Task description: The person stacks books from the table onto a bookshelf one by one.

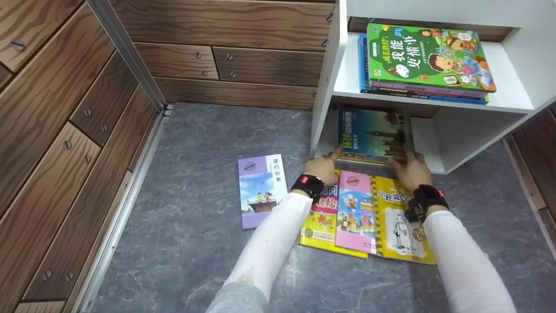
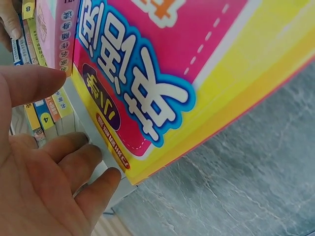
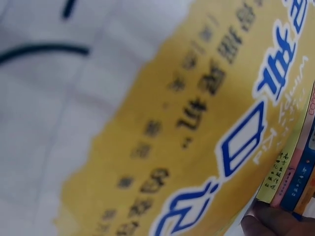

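A stack of books [image 1: 373, 130] with a dark teal cover on top lies on the cabinet's lower shelf. My left hand [image 1: 322, 169] is at its front left corner, index finger extended against it. In the left wrist view the fingers of the left hand [image 2: 54, 182] are relaxed beside the spines. My right hand [image 1: 415, 171] touches the stack's front right corner; its fingers [image 3: 270, 219] rest by the spines in the right wrist view. Below the hands lie a yellow-and-pink book [image 1: 319, 224], a pink book [image 1: 355, 208] and a yellow book [image 1: 404, 232].
A purple-and-white book [image 1: 260, 191] lies apart on the grey floor [image 1: 182, 195], left of the others. The white cabinet [image 1: 328, 82] has a green book [image 1: 430, 61] topping a pile on its upper shelf. Wood-patterned walls [image 1: 234, 26] stand behind and at the left.
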Available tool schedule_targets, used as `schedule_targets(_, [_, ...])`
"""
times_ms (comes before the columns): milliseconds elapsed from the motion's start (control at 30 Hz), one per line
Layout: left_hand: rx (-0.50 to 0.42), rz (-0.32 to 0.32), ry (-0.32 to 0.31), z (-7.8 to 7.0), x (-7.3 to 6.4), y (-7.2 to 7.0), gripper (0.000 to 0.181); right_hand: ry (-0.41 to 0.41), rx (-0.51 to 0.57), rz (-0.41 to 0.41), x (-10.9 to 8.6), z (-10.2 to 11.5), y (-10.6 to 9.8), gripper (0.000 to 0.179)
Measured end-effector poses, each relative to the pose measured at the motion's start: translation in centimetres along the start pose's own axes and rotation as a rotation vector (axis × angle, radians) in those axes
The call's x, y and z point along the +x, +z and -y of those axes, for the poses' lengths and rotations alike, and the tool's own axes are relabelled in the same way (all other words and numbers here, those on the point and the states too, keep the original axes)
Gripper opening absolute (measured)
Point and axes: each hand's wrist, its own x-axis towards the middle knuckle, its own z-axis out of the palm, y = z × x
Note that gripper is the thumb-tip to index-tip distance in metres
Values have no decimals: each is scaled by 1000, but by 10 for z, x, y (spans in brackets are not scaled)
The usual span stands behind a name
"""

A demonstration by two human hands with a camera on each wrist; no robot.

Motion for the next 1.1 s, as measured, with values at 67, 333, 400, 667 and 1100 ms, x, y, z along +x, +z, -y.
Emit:
schedule_targets(67, [-6,7,-2,0,-1,0,100,-8,7,-5,-1,-1,0,88])
schedule_targets(333, [-41,4,28,4,-7,4,106,65,111,-4,-9,-6,1,109])
schedule_targets(400, [-59,-2,43,5,-10,5,104,87,126,3,-11,-7,2,112])
schedule_targets(667, [-87,-52,109,13,-22,10,100,60,156,17,-16,-7,-1,111])
schedule_targets(1100, [-255,-89,206,36,-65,-14,89,-26,325,-37,-42,2,-6,107])
